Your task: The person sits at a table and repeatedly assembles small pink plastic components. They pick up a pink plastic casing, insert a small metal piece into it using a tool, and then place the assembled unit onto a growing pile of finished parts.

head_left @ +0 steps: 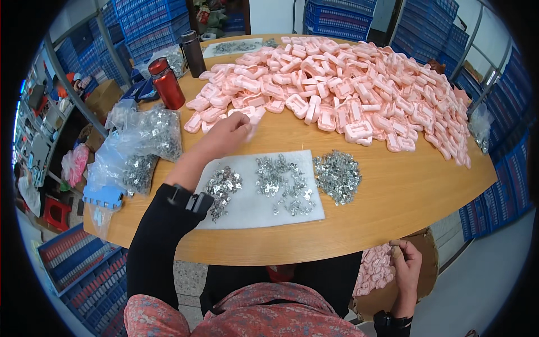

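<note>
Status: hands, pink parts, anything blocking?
Left hand at pink pile, right hand at box; grips unclear. Box holds pink parts. White mat, metal pieces nearer body.

This looks like an assembly workshop: pink plastic casings [337,84] lie heaped on a wooden surface [398,182] near piles of small metal pieces [338,177], and blue crates [150,25] stand stacked around; a grey frame [75,86] toward the distorted left rim is perhaps shelving.

Clips [271,178] on the mat [247,210], heap of casings [348,84] behind, bags [163,132] to the left
</note>
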Tool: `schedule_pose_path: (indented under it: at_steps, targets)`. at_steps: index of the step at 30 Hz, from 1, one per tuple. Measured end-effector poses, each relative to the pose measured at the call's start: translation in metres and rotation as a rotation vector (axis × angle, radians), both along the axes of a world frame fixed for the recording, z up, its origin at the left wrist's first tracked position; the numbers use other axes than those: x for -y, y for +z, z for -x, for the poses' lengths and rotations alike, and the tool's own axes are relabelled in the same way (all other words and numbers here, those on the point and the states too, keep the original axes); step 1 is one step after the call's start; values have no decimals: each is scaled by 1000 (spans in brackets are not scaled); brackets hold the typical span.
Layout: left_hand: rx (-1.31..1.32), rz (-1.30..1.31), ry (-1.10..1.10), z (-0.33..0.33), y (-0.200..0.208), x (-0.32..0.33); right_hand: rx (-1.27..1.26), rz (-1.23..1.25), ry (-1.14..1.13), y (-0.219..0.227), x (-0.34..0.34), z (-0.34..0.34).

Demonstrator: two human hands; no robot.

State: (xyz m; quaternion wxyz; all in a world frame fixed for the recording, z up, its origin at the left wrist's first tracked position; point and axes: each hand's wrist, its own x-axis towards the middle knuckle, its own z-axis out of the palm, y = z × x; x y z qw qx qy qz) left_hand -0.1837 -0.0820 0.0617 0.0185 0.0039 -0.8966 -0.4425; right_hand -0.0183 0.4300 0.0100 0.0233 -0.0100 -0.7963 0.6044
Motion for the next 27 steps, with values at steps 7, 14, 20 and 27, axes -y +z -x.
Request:
schedule_pose_path:
  at_steps: [7, 14, 20, 27]
  targets:
    - [401, -1057, -463, -61, 12, -43, 7, -7, 222, 43, 91, 33]
    - [569, -1190, -562, -105, -3, -78, 87, 311, 469, 38, 172, 59]
    - [550, -1280, -440, -137, -18, -85, 303, 487, 609, 35, 195, 48]
    - [405, -1004, -339, -171, -50, -101, 287, 393, 570, 14, 188, 28]
